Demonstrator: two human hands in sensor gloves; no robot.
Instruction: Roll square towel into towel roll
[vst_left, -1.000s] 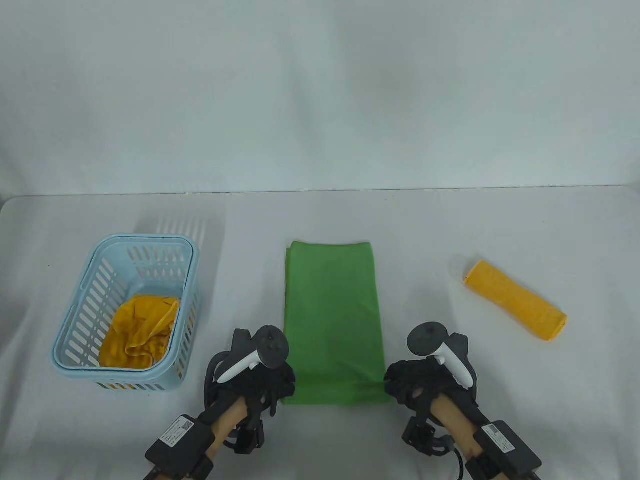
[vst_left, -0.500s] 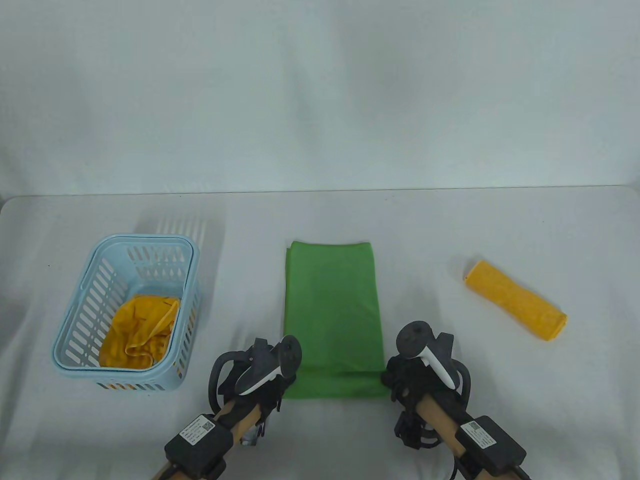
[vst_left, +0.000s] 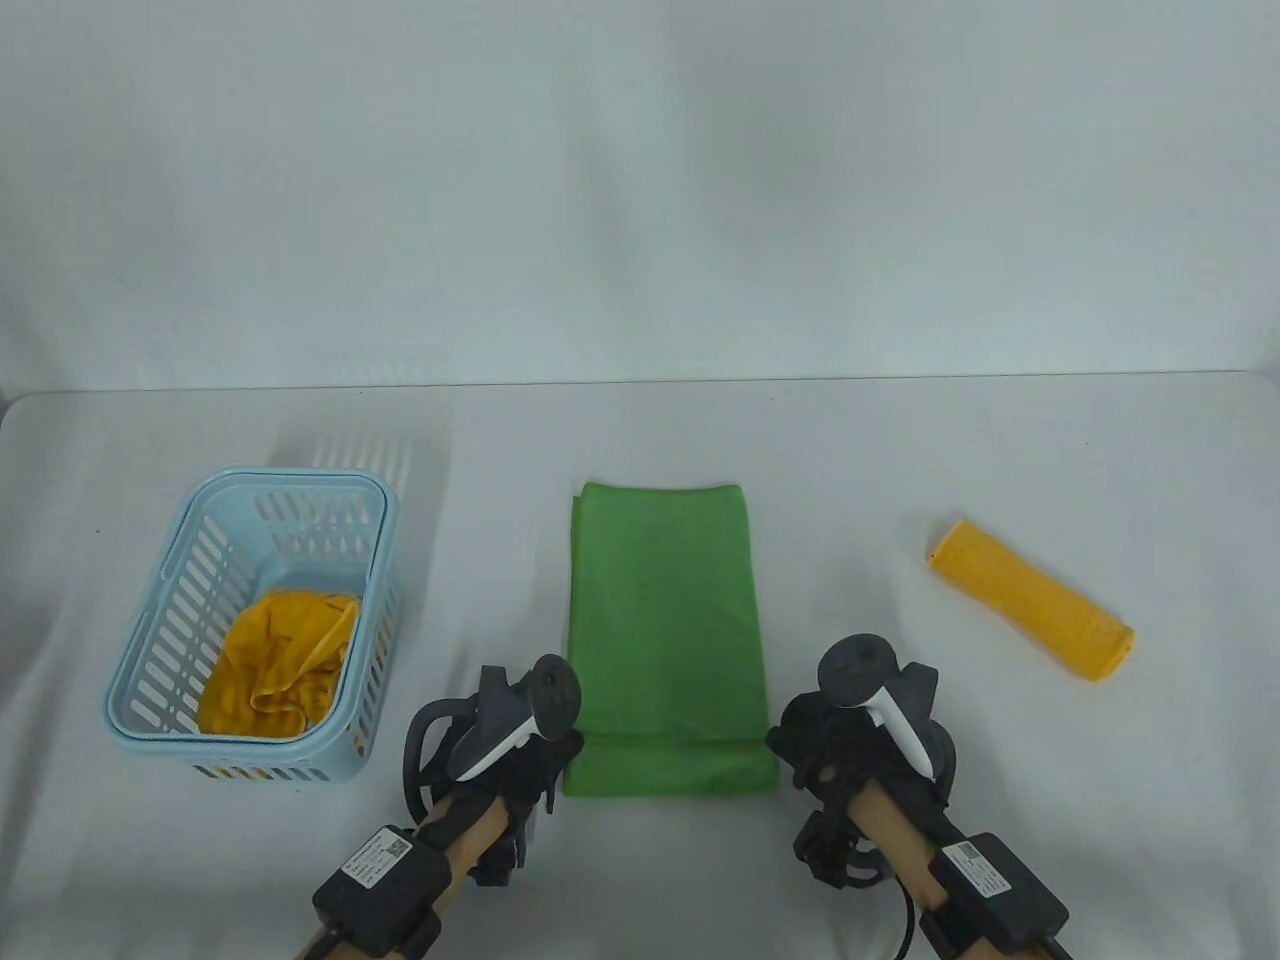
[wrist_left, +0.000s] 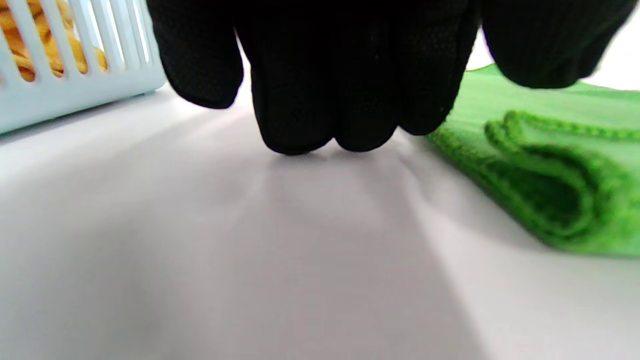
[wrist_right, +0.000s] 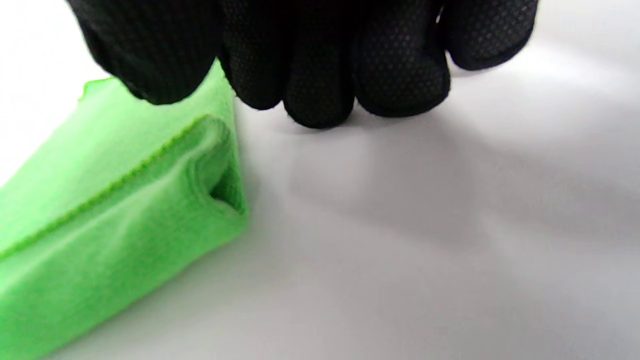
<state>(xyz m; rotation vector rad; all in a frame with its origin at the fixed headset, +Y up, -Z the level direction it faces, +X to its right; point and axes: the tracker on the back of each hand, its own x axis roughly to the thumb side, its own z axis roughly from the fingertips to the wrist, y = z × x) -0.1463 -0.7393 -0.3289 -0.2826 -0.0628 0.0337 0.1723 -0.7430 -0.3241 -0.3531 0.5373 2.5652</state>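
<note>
A pale grey wall stands behind the white cloth-covered table (vst_left: 640, 440) you are working at. On your left sits a light blue slotted plastic basket (vst_left: 150, 640), and in it lies a crumpled yellow-orange cloth (vst_left: 275, 665), bunched toward the near end of the basket; through the slats the left wrist view shows the same cloth (wrist_left: 25, 45). In the middle of the table lies the folded green microfibre towel (vst_left: 660, 620), a long strip running away from you, with its near end turned over once into a low first fold, a stitched edge lying across the top of it. Your left hand (vst_left: 530, 765) is at the near left corner of that fold and your right hand (vst_left: 830, 750) at the near right corner. In the wrist views your gloved fingers (wrist_left: 320, 100) curl down with the tips at the table just beside the towel's end, and the same on the right (wrist_right: 320, 75); a thumb reaches over the green cloth on each side, but you cannot tell from these pictures whether either hand truly pinches it. Well apart to the right lies a finished yellow towel roll (vst_left: 1030, 612), set at a slant. White labels with small print sit on the black boxes on both forearms, too small to read.
</note>
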